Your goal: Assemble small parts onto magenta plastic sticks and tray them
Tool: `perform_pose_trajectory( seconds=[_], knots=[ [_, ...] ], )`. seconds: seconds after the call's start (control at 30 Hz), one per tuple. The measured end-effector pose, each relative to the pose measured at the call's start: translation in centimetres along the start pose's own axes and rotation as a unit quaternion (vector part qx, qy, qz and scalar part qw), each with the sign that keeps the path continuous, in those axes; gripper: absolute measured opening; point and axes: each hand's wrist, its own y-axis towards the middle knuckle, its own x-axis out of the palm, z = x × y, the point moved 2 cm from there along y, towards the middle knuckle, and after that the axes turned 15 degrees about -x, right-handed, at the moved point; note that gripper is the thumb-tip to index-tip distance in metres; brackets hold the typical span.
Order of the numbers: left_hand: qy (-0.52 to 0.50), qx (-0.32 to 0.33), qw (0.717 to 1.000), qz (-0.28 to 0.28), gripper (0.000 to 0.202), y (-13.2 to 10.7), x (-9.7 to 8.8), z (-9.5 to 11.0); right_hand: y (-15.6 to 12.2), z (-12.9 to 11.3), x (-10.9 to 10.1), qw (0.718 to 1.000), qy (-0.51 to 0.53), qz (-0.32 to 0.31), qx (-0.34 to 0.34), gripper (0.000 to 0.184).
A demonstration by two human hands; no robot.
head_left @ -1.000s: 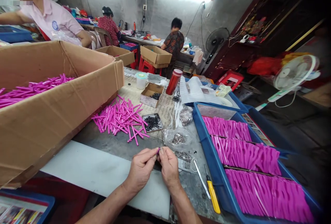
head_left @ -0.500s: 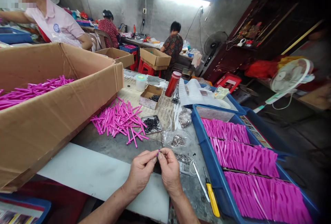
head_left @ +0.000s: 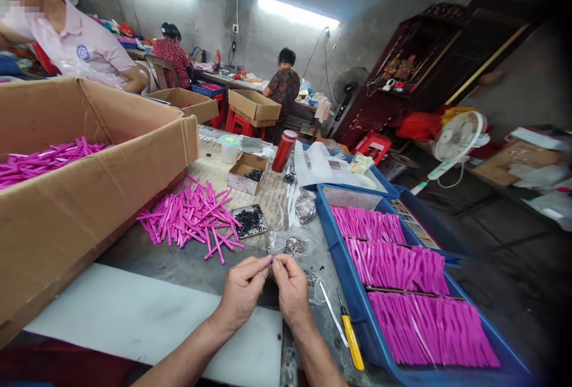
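Before a grey wall (head_left: 217, 9) with tube lights (head_left: 299, 13), a bench (head_left: 187, 267) bears pink sticks (head_left: 185, 214), and over its near side the left hand (head_left: 242, 289) and right hand (head_left: 291, 289) meet, pinching a small purple piece (head_left: 271, 259) between them

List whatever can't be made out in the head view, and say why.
All in the head view:
- Purple piece: mostly hidden by the left hand and right hand; its full shape can't be told.
- Cardboard box: left end cut off by the picture's edge, bottom hidden by its near wall and the purple sticks.
- Silvery parts: too small to tell singly.
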Motion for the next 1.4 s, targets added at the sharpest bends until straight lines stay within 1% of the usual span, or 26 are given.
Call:
perform_pose_trajectory(
  seconds=[0.07, 0.17, 0.37, 0.47, 0.53, 0.63, 0.77, 0.87, 0.97, 1.07, 1.2, 1.4],
  knots=[
    [0.003, 0.021, 1.0, -0.004, 0.027, 0.7, 0.5, 0.2, 0.7, 0.0, -0.4, 1.0, 0.015, -0.001, 0.005, 0.028],
    [0.0, 0.032, 0.999, -0.016, 0.027, 2.0, 1.2, 0.5, 2.0, -0.2, -1.1, 1.0, -0.021, -0.003, -0.013, 0.027],
    [-0.04, 0.002, 0.999, -0.027, 0.026, 3.9, 2.4, 0.1, 3.7, -0.4, -2.7, 0.992, -0.115, -0.012, -0.041, 0.017],
    [-0.07, -0.018, 0.997, -0.032, 0.027, 4.3, 2.8, -0.6, 3.9, -0.2, -3.2, 0.98, -0.185, -0.047, -0.058, 0.015],
    [-0.09, -0.035, 0.995, -0.037, 0.027, 4.5, 2.9, -1.0, 4.1, 0.0, -3.5, 0.972, -0.211, -0.072, -0.069, 0.014],
    [-0.103, -0.042, 0.993, -0.029, 0.026, 4.6, 3.0, -1.4, 4.3, 0.4, -3.6, 0.971, -0.208, -0.09, -0.068, 0.019],
    [-0.087, -0.022, 0.996, -0.028, 0.026, 4.8, 2.9, -1.7, 4.5, 0.9, -3.3, 0.974, -0.198, -0.1, -0.052, 0.029],
    [-0.079, -0.017, 0.996, -0.035, 0.026, 5.0, 2.8, -1.9, 4.6, 0.7, -2.9, 0.973, -0.198, -0.107, -0.05, 0.027],
    [-0.095, -0.042, 0.994, -0.034, 0.026, 5.1, 2.8, -2.0, 4.7, 0.4, -2.7, 0.972, -0.198, -0.115, -0.052, 0.024],
    [-0.115, -0.07, 0.99, -0.038, 0.026, 5.2, 2.9, -2.0, 4.7, 0.5, -2.9, 0.968, -0.217, -0.114, -0.057, 0.022],
    [-0.122, -0.074, 0.989, -0.04, 0.027, 5.2, 2.9, -2.1, 4.8, 0.9, -3.3, 0.965, -0.221, -0.124, -0.072, 0.02],
    [-0.111, -0.057, 0.992, -0.028, 0.027, 5.3, 2.8, -2.2, 5.2, 1.0, -3.4, 0.969, -0.208, -0.127, -0.044, 0.03]
  ],
)
